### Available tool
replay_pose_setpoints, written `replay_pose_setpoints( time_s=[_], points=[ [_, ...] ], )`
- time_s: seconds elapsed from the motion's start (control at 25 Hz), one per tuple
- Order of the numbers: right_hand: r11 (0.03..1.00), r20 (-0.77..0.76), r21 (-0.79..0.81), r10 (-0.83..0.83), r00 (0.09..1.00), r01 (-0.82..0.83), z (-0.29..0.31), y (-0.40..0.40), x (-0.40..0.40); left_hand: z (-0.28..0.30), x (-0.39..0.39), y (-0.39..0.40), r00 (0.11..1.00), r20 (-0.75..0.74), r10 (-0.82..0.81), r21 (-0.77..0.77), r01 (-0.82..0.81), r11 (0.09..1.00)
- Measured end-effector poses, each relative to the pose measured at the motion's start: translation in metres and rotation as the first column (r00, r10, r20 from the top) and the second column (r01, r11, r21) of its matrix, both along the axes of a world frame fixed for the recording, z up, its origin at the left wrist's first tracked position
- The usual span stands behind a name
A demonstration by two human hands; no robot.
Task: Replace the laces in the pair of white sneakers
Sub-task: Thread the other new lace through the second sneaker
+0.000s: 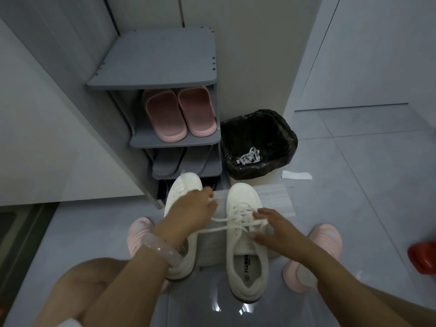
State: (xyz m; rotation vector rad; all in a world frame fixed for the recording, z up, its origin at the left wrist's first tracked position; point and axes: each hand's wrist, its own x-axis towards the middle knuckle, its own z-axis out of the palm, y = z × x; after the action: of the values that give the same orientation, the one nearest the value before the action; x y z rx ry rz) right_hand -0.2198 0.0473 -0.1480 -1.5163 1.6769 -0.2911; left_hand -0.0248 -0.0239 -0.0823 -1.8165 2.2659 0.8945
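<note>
Two white sneakers stand side by side on the grey floor, toes pointing away from me. The right sneaker (pixel 245 234) is laced with a white lace (pixel 219 226) whose ends stretch left. My left hand (pixel 191 208) hovers over the left sneaker (pixel 182 192) and pinches the lace end, pulling it taut. My right hand (pixel 271 226) rests on the right sneaker's tongue and laces with fingers spread. Most of the left sneaker is hidden by my left arm. A bundle of old white laces (pixel 249 156) lies in the bin.
A grey shoe rack (pixel 174 140) stands ahead with pink slippers (pixel 179 114) on it. A bin with a black bag (pixel 259 142) sits to its right. A white paper strip (pixel 296 175) lies on the floor. A white foam sheet (pixel 280 199) lies under the sneakers. A red object (pixel 423 258) at far right.
</note>
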Motion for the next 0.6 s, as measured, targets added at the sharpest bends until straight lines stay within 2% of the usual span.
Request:
replay_pose_setpoints(
  time_s=[0.08, 0.12, 0.2, 0.24, 0.32, 0.4, 0.44, 0.52, 0.6],
  points=[
    [0.975, 0.087, -0.074, -0.204, 0.975, 0.211, 0.005, -0.003, -0.005, -0.023, -0.015, 0.013, 0.99, 0.0, -0.139, 0.083, 0.138, 0.987],
    [0.963, 0.146, -0.034, -0.261, 0.954, 0.269, 0.006, -0.005, -0.006, -0.029, -0.022, 0.019, 0.983, -0.003, -0.181, 0.065, 0.181, 0.981],
    [0.94, 0.287, 0.168, -0.334, 0.898, 0.297, 0.012, -0.007, -0.006, -0.036, -0.031, 0.028, 0.971, -0.003, -0.239, 0.039, 0.239, 0.97],
    [0.935, 0.287, 0.229, -0.332, 0.899, 0.272, 0.015, -0.007, -0.004, -0.036, -0.033, 0.03, 0.967, 0.003, -0.253, 0.041, 0.253, 0.967],
    [0.94, 0.129, 0.277, -0.243, 0.961, 0.201, 0.014, -0.008, -0.002, -0.036, -0.034, 0.03, 0.967, 0.013, -0.256, 0.036, 0.256, 0.966],
    [0.927, 0.054, 0.301, -0.252, 0.966, 0.225, 0.015, -0.009, -0.001, -0.035, -0.035, 0.03, 0.959, 0.021, -0.282, -0.012, 0.283, 0.959],
    [0.901, 0.113, 0.318, -0.344, 0.932, 0.294, 0.014, -0.009, -0.002, -0.035, -0.035, 0.03, 0.952, 0.024, -0.305, -0.051, 0.306, 0.951],
    [0.814, 0.309, 0.374, -0.561, 0.768, 0.444, 0.017, -0.009, -0.003, -0.036, -0.037, 0.032, 0.944, 0.014, -0.329, -0.131, 0.328, 0.936],
    [0.757, 0.439, 0.433, -0.652, 0.619, 0.489, 0.02, -0.008, -0.002, -0.037, -0.039, 0.032, 0.946, -0.014, -0.323, -0.157, 0.317, 0.936]
  ],
)
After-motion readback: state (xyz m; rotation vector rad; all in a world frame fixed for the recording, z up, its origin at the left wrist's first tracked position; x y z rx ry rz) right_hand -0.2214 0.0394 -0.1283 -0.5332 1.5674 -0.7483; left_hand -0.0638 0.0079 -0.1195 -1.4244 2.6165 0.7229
